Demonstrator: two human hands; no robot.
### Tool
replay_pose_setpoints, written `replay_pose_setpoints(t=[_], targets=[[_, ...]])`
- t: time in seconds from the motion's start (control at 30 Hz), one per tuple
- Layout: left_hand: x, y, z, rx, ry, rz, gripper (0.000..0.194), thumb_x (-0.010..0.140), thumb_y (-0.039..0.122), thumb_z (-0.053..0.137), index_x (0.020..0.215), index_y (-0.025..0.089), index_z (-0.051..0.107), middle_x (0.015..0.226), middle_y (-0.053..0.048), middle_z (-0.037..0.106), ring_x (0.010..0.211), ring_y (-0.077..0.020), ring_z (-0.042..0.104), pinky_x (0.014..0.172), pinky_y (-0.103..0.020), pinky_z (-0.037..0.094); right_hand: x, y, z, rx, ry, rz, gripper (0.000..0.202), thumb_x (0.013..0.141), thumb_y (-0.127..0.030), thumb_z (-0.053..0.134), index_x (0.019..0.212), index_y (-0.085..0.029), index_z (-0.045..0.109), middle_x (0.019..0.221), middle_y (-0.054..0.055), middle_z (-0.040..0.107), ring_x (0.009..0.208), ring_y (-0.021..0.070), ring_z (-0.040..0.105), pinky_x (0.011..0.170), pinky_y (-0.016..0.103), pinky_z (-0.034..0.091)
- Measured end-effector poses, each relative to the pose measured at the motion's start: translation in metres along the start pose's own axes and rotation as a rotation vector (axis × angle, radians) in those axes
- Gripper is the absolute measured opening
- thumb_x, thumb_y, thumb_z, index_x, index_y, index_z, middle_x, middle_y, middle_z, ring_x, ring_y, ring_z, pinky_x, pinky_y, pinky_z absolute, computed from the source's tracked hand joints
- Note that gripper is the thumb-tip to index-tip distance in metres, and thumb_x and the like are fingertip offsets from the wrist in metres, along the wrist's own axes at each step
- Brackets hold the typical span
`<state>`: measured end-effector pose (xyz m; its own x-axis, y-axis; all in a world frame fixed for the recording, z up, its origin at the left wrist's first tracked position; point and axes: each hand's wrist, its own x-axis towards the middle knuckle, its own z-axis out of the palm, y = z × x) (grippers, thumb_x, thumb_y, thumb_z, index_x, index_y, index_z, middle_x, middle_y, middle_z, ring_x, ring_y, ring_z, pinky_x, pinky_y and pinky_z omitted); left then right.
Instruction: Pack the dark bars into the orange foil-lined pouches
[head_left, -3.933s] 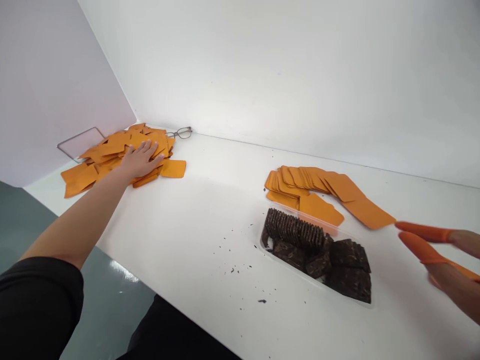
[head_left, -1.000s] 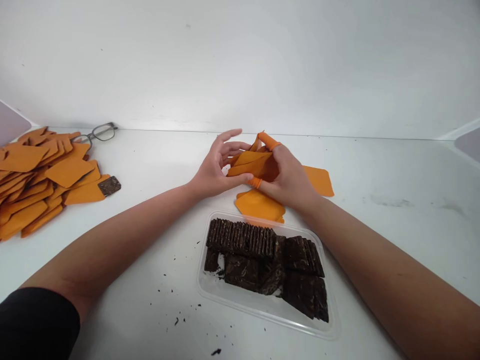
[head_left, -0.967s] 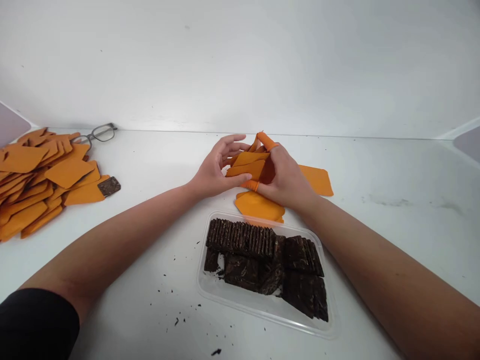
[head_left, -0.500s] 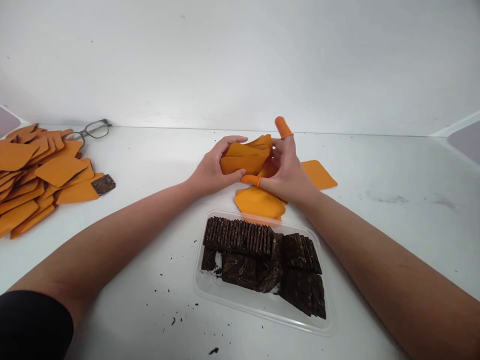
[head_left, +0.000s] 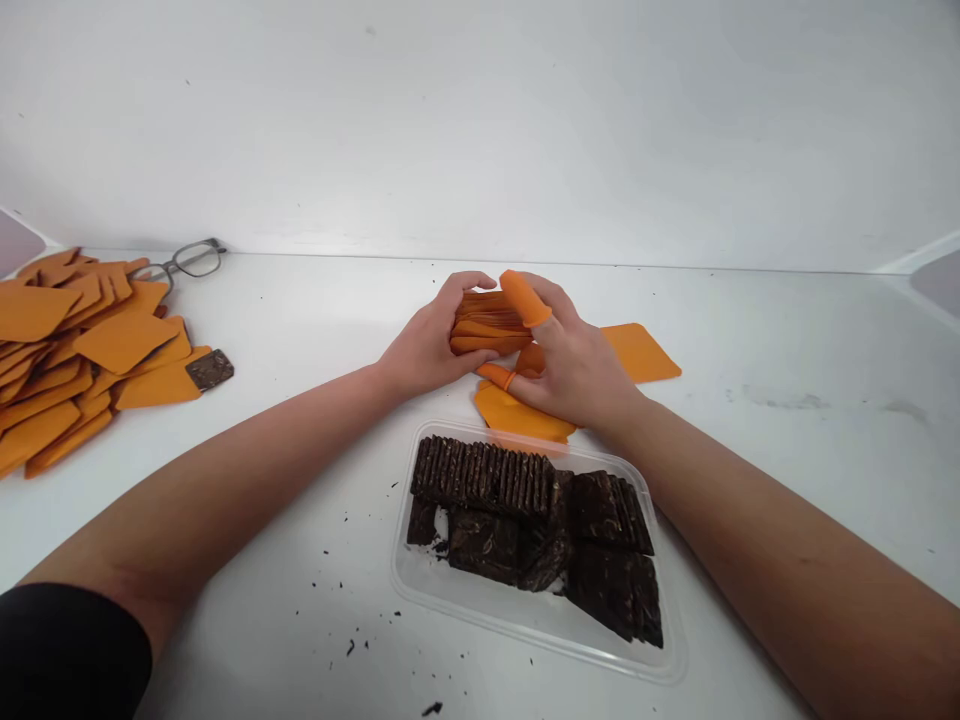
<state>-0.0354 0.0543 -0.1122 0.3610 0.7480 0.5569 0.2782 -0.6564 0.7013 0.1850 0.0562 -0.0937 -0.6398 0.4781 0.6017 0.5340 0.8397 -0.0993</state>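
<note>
A stack of orange paper sleeves [head_left: 487, 325] is held between my two hands, just above the table. My left hand [head_left: 431, 345] wraps round its left side, thumb in front and fingers behind. My right hand [head_left: 574, 355], with orange finger cots on the thumb and one finger, closes on the stack's right side; its other fingertips are hidden. More loose orange sleeves [head_left: 525, 415] lie under my hands, and one sleeve [head_left: 643, 353] sticks out to the right. Closer to me stands a clear plastic tray [head_left: 525, 638] holding thin dark brown squares [head_left: 484, 540], some on edge in a row.
At the far left lies a heap of orange sleeves [head_left: 124, 340], one with a dark square [head_left: 210, 370] poking out. Eyeglasses [head_left: 196, 260] rest behind the heap. Dark crumbs [head_left: 351, 648] are scattered left of the tray. A white wall [head_left: 480, 130] rises behind the table.
The fanned, tilted sleeves now sit squarer and flatter in my hands. My right forefinger, raised before, has come down over the stack's top right.
</note>
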Motion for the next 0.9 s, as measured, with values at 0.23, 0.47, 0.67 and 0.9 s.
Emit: replay_pose_setpoints(t=[0.23, 0.47, 0.67, 0.9], targets=[[0.0009, -0.0004, 0.0010, 0.015, 0.038, -0.062, 0.062, 0.080, 0.034, 0.084, 0.126, 0.029, 0.042, 0.116, -0.004, 0.071, 0.096, -0.0205, 0.073, 0.082, -0.037, 0.059, 0.0038, 0.0027, -0.0029, -0.142, 0.078, -0.200, 0.059, 0.095, -0.038, 0.070, 0.148, -0.032, 0.047, 0.168, 0.010, 0.030, 0.147, 0.0349, 0.044, 0.110, 0.057, 0.054], [0.0016, -0.0010, 0.0014, 0.007, 0.080, -0.049, 0.063, 0.078, 0.040, 0.085, 0.124, 0.028, 0.045, 0.111, -0.002, 0.069, 0.090, -0.0166, 0.070, 0.078, -0.032, 0.056, 0.0045, 0.0021, -0.0041, -0.126, 0.083, -0.207, 0.046, 0.096, -0.038, 0.069, 0.139, -0.028, 0.058, 0.161, 0.010, 0.043, 0.146, 0.0314, 0.046, 0.113, 0.053, 0.053], [0.0017, -0.0003, -0.0005, 0.057, 0.080, 0.016, 0.050, 0.083, 0.043, 0.081, 0.121, 0.026, 0.052, 0.118, -0.005, 0.069, 0.102, -0.0193, 0.069, 0.084, -0.032, 0.058, 0.0029, -0.0009, -0.0029, 0.057, 0.037, 0.071, 0.090, 0.093, -0.057, 0.068, 0.165, -0.028, 0.021, 0.164, 0.012, 0.039, 0.143, 0.0343, 0.049, 0.114, 0.057, 0.050], [0.0019, 0.0033, -0.0017, 0.090, 0.033, -0.050, 0.040, 0.082, 0.036, 0.077, 0.111, 0.026, 0.052, 0.104, -0.001, 0.071, 0.085, -0.0155, 0.068, 0.073, -0.029, 0.055, -0.0005, 0.0049, -0.0021, 0.162, -0.074, 0.254, 0.084, 0.092, -0.069, 0.061, 0.159, -0.027, 0.033, 0.101, 0.010, 0.071, 0.083, 0.0277, 0.067, 0.071, 0.044, 0.059]])
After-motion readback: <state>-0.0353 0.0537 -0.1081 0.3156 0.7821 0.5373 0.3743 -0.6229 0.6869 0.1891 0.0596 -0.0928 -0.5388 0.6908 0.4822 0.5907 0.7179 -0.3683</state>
